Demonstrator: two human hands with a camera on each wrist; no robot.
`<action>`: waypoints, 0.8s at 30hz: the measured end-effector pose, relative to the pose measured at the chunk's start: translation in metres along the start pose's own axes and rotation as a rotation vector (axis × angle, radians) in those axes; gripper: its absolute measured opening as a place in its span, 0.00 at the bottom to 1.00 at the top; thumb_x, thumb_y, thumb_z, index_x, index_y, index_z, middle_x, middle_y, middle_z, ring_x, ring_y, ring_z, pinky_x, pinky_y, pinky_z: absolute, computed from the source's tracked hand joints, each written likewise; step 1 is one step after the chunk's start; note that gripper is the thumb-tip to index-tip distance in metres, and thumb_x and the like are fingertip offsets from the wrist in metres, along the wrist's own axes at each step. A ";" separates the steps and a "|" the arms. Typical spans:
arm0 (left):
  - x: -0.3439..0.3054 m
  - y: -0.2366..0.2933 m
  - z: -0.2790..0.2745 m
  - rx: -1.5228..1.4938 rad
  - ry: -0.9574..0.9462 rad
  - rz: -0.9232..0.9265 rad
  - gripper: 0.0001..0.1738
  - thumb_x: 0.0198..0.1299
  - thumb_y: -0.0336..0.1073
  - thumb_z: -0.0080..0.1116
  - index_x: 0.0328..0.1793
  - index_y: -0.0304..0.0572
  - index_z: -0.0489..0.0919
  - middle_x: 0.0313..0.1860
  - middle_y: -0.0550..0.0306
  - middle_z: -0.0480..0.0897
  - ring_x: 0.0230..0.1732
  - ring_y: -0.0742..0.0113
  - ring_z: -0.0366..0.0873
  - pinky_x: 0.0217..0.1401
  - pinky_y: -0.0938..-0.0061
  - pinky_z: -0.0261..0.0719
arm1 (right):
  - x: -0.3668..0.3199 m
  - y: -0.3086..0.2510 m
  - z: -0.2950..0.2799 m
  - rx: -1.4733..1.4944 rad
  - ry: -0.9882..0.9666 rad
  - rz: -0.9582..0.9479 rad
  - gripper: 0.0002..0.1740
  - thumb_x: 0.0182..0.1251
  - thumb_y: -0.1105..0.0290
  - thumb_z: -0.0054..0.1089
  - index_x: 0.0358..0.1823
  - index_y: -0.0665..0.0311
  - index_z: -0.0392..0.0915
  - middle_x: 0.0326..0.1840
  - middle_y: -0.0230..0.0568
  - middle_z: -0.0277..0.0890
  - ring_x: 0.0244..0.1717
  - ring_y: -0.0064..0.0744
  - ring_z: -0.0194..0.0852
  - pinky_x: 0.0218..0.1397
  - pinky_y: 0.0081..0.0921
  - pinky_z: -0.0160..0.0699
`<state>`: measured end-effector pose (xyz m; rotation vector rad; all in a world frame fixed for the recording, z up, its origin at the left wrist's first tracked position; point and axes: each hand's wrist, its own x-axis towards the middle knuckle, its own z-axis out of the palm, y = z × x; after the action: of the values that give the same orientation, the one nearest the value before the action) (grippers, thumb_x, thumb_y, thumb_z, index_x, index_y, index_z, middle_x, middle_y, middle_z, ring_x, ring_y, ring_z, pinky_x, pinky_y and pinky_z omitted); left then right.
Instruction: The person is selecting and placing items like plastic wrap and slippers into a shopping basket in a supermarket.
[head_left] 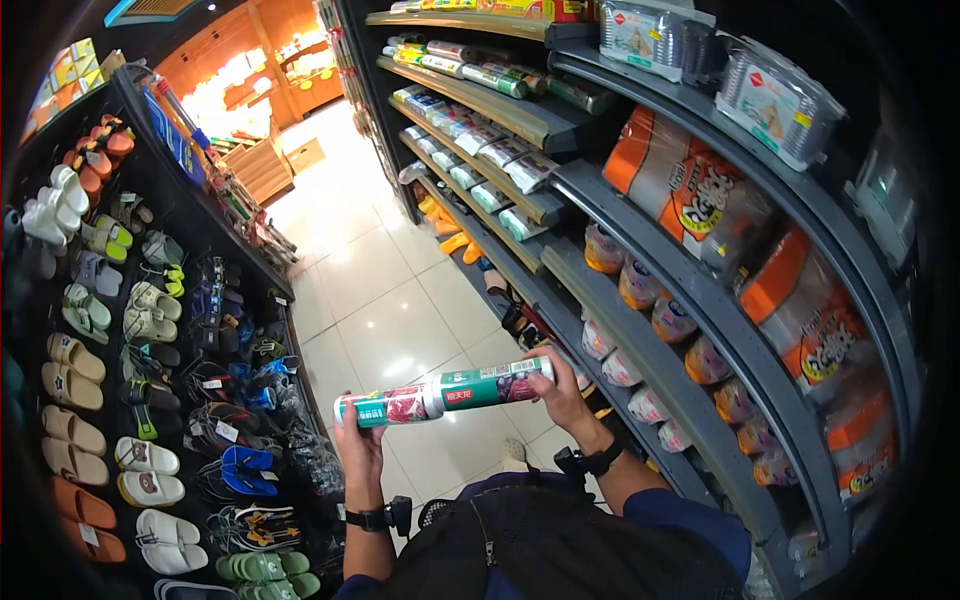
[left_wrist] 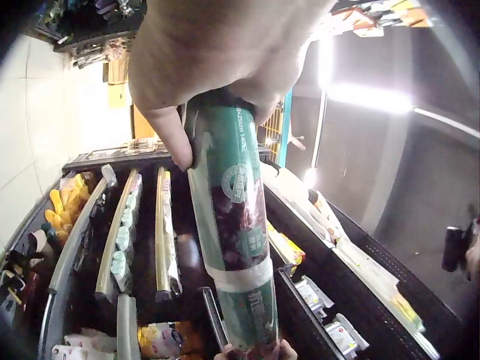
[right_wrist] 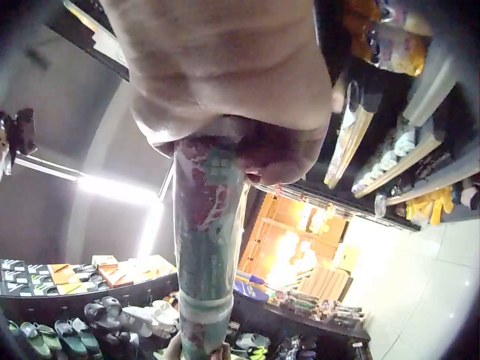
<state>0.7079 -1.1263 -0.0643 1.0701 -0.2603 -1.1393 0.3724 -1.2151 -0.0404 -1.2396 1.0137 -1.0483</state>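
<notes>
Two green-and-white rolls of plastic food bags, printed with pictures of food, lie end to end in a line between my hands, the left roll and the right roll. A pale band shows where they meet in both wrist views. My left hand grips the outer end of the left roll. At the opposite end, my right hand holds the right roll, thumb over its printed side. The rolls are held out in front of my body, over the aisle, tilted slightly up to the right.
Curved shelves on the right carry rolls, packets, orange-and-clear bags and boxed plastic containers. A rack of sandals and slippers stands on the left. Between them runs a tiled floor, with wooden cabinets farther off.
</notes>
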 end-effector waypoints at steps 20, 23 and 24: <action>0.231 -0.001 0.106 -0.360 -0.117 -0.127 0.21 0.80 0.52 0.51 0.61 0.42 0.76 0.59 0.48 0.83 0.60 0.56 0.84 0.66 0.58 0.85 | 0.176 -0.005 -0.049 0.330 0.547 -0.079 0.19 0.80 0.56 0.50 0.61 0.62 0.71 0.40 0.38 0.80 0.26 0.23 0.75 0.26 0.21 0.74; 0.281 0.000 0.109 -0.336 -0.165 -0.176 0.21 0.80 0.52 0.50 0.60 0.43 0.76 0.59 0.47 0.84 0.61 0.56 0.84 0.67 0.57 0.84 | 0.202 -0.003 -0.030 0.297 0.575 -0.100 0.19 0.80 0.56 0.51 0.60 0.62 0.71 0.41 0.38 0.80 0.27 0.22 0.76 0.27 0.21 0.74; 0.296 0.002 0.114 -0.304 -0.193 -0.181 0.22 0.79 0.52 0.52 0.63 0.42 0.74 0.59 0.48 0.83 0.61 0.55 0.84 0.67 0.56 0.84 | 0.212 -0.004 -0.020 0.254 0.559 -0.075 0.20 0.80 0.55 0.50 0.60 0.62 0.72 0.40 0.37 0.79 0.28 0.23 0.76 0.27 0.21 0.74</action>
<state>0.7670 -1.4352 -0.1019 0.7264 -0.1365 -1.3976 0.4000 -1.4262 -0.0429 -0.7939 1.2091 -1.5797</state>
